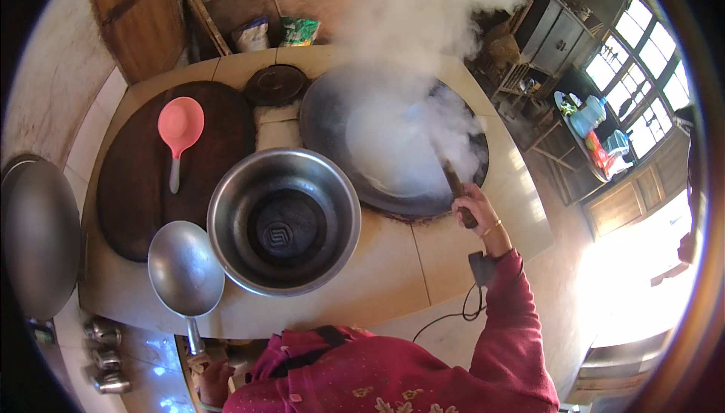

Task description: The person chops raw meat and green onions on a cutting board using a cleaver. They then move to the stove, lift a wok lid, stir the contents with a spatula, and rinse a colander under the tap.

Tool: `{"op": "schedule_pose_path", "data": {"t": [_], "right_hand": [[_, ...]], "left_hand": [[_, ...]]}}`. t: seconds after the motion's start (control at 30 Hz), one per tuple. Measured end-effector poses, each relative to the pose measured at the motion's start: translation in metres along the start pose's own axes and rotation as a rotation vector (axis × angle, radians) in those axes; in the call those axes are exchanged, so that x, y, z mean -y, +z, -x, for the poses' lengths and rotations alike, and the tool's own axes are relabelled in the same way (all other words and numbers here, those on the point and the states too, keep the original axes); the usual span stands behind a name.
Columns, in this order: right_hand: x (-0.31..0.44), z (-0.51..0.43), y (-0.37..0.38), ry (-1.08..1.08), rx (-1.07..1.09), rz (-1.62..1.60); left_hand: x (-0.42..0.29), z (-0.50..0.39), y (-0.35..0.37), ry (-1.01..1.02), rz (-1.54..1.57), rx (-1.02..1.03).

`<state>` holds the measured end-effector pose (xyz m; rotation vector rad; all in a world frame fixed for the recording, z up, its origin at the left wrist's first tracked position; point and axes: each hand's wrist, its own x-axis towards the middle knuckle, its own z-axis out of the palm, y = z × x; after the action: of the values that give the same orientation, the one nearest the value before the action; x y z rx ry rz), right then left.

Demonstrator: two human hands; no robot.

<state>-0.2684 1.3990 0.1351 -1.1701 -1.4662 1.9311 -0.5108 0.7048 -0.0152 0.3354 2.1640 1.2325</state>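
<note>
My right hand (477, 213) grips the dark wooden handle (451, 178) of a cooking tool. Its far end reaches into a large wok (328, 113) set in the stove top, where thick steam hides the tool's head and most of the contents. At the near edge, my left hand (214, 379) is beside the handle end of a big metal ladle (187, 268); whether the fingers hold it is unclear. The ladle's bowl lies against a stainless steel basin (342, 226), which has dark liquid or a dark bottom inside.
A pink dipper (181, 123) lies on a dark wooden lid (133, 186). Behind it sits a small round lid (276, 84). A large pan or lid (42, 237) stands at left. A black cable (447, 317) hangs off the front. Bags (300, 31) stand at the back.
</note>
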Motion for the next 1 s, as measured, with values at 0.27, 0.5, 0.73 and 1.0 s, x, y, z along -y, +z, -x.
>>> {"op": "schedule_pose_path", "data": {"t": [0.27,0.5,0.73,1.0], "right_hand": [[-0.006,-0.08,-0.016,-0.092,-0.127,0.331],[-0.04,-0.074,0.004,0.051,0.012,0.489],[-0.063,-0.005,-0.017,-0.808,0.412,0.598],[-0.005,-0.016,-0.036,0.447,0.258,-0.473]], "left_hand": [[-0.008,0.02,0.008,-0.048,-0.009,-0.022],[-0.041,0.031,0.017,-0.027,-0.019,-0.027],[-0.066,0.029,0.029,0.011,-0.186,-0.012],[-0.097,0.045,0.063,-0.117,-0.103,0.022]]}}
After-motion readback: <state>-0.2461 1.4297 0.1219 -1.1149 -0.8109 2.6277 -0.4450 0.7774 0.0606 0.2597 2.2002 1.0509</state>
